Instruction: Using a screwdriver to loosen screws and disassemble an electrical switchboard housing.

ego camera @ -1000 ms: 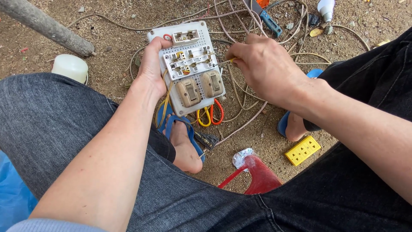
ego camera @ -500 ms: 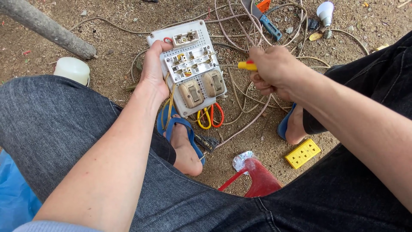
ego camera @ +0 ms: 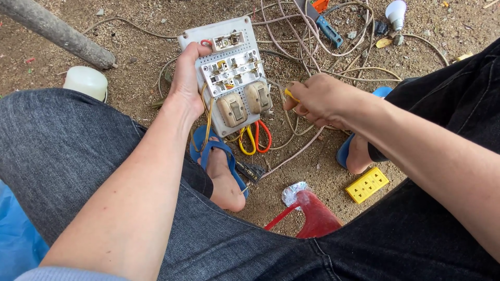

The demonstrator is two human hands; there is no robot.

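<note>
My left hand [ego camera: 186,80] grips the left edge of a white electrical board [ego camera: 232,78], holding it tilted above the ground. The board carries two beige switches, a small socket at its top and several terminal blocks, with yellow and red wire loops [ego camera: 255,139] hanging from its lower edge. My right hand [ego camera: 319,99] is closed around a yellow-handled tool [ego camera: 289,94], just right of the board's lower right corner and apart from the terminals.
Tangled grey cables [ego camera: 307,41] lie on the dirt behind the board. A yellow socket block [ego camera: 367,184], a red plastic stool edge [ego camera: 312,218], a white bulb [ego camera: 396,11], a blue-handled tool [ego camera: 329,30], a white container [ego camera: 86,81] and a grey pipe [ego camera: 57,34] surround me.
My right hand has drawn back from the board's terminals toward the right with the yellow-handled tool. The board has tilted slightly in my left hand.
</note>
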